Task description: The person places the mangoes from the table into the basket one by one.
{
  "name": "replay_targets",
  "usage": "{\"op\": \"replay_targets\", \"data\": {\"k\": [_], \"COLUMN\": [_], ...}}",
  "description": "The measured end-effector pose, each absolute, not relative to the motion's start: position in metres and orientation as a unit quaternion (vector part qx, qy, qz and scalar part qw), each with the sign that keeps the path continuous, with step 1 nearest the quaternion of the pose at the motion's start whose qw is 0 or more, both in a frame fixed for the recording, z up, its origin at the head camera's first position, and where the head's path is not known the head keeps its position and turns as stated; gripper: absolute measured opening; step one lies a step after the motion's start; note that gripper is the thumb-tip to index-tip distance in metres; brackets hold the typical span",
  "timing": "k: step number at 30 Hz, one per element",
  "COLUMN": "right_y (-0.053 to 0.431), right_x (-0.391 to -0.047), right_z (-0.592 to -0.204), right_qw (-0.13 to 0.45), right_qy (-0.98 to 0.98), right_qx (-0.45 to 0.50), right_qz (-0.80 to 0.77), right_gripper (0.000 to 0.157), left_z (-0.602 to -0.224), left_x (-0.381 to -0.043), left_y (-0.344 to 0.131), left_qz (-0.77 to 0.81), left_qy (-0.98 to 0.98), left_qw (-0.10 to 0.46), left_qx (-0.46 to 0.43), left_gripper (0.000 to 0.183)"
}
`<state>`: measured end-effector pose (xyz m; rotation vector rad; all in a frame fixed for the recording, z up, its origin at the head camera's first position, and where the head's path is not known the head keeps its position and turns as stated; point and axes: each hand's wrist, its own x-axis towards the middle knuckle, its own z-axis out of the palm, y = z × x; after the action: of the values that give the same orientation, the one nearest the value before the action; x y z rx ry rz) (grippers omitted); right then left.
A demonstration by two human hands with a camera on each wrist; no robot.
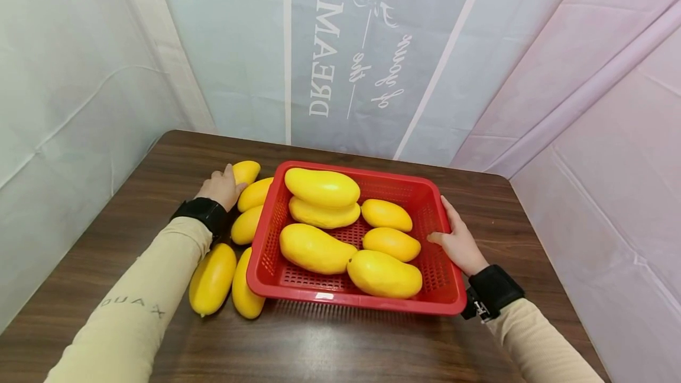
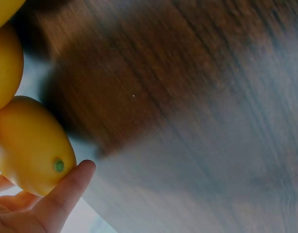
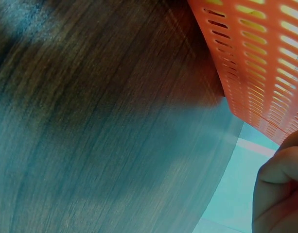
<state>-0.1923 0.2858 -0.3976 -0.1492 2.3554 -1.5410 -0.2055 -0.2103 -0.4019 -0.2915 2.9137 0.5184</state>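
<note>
Gripping mango (image 1: 248, 171) w/ curled L hand (image 1: 219, 187) (stem (image 2: 59, 165) faces L-wrist cam, hidden in head; long axis slants up-R); R hand (image 1: 461, 245) clasps basket (image 1: 383, 303).

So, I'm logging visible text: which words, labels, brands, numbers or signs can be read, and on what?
"DREAMS": back cloth, sideways.
"the": same cloth.
"of your": same cloth.
"UAX": left sleeve; the letter before it is unclear.
Unreadable: cloth's top script.
Too small: pale mark on the basket.

Mangoes (image 1: 317, 249) are yellow, the basket (image 1: 372, 302) red, the table (image 1: 330, 347) grained brown.
</note>
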Motion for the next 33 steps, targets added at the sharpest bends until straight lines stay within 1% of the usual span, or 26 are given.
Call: {"op": "replay_targets", "data": {"k": [8, 23, 33], "right_y": [0.287, 0.286, 0.286], "right_x": [-0.192, -0.191, -0.192], "right_z": [-0.399, -0.396, -0.396], "right_qw": [0.165, 0.159, 0.158], "right_qy": [0.826, 0.832, 0.831], "right_qx": [-0.045, -0.049, -0.052], "right_qz": [-0.537, -0.529, -0.531], "right_gripper": [0.092, 0.091, 0.091], "left_z": [-0.401, -0.380, -0.366], "left_x": [-0.203, -0.199, -0.196], "left_y": [-0.218, -0.215, -0.215], "left_qz": [0.189, 0.214, 0.224], "left_qy": [0.975, 0.974, 0.974], "left_qw": [0.067, 0.041, -0.023], "left_qx": [-0.099, -0.064, 0.001], "left_gripper": [0.071, 0.069, 0.067]}}
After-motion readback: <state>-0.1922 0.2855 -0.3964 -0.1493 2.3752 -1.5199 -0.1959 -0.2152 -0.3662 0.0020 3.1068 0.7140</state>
